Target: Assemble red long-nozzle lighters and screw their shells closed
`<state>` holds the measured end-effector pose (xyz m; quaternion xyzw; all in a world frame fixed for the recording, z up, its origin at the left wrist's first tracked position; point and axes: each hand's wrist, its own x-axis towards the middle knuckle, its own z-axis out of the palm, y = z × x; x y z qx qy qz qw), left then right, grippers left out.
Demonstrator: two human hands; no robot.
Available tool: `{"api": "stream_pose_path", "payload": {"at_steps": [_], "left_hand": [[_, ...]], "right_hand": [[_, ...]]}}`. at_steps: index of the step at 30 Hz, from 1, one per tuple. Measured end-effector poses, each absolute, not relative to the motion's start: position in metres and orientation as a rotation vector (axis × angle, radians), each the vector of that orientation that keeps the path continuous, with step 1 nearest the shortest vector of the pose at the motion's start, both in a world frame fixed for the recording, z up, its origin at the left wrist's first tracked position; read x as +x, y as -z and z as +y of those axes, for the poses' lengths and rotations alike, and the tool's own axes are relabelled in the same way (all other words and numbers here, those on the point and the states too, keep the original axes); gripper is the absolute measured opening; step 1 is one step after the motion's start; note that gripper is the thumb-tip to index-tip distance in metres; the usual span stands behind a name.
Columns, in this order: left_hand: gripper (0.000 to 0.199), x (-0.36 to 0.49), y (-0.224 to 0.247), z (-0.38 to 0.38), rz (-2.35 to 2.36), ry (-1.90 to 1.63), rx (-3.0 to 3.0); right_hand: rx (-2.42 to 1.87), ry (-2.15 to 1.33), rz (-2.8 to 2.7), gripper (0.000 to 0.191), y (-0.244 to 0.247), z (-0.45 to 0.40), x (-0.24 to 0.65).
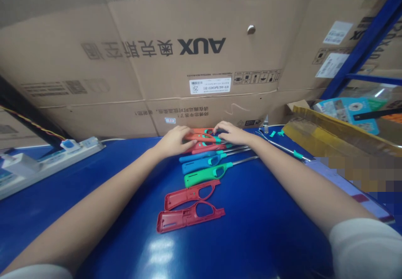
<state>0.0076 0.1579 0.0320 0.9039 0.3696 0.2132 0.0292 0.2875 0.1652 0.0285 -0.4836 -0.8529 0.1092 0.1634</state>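
At the back of the blue table, my left hand point(174, 141) is closed around the handle end of an orange utility lighter point(204, 138). My right hand point(233, 133) curls over the front of the same lighter, at its teal collar; its fingertips are partly hidden. Close behind lies another orange lighter point(204, 130). Nearer to me, a red lighter point(208, 147), two blue lighters point(201, 164) and a green lighter point(204, 176) lie side by side, their metal tubes pointing right. Two loose red handle shells point(192, 220) rest in front of them, hollow insides up.
A cardboard box wall point(132, 78) rises behind the table. The power strip point(53, 161) sits at left. To the right are a loose metal lighter tube point(282, 145), small teal pieces point(277, 133), a yellow-taped carton point(333, 138) and a blue metal frame point(361, 40).
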Motion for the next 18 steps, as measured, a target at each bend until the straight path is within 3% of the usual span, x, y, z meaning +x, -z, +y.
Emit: {"api": "stream_pose_path", "payload": {"at_steps": [3, 8, 11, 15, 18], "left_hand": [[0.037, 0.01, -0.032, 0.158, 1.064, -0.646, 2.78], [0.04, 0.011, -0.026, 0.159, 1.027, -0.624, 2.751], [0.038, 0.011, -0.026, 0.158, 1.032, -0.591, 2.741], [0.037, 0.01, -0.026, 0.156, 1.032, -0.548, 2.74], [0.043, 0.01, -0.026, 0.156, 1.058, -0.557, 2.737]], "right_hand": [[-1.58, -0.22, -2.32, 0.04, -0.021, 0.169, 0.288], [-1.785, -0.145, -2.232, 0.036, -0.011, 0.176, 0.289], [-1.773, -0.101, -2.204, 0.035, -0.01, 0.179, 0.291], [-1.695, -0.043, -2.144, 0.019, -0.017, 0.179, 0.295], [-1.684, -0.057, -2.13, 0.02, -0.02, 0.179, 0.298]]}}
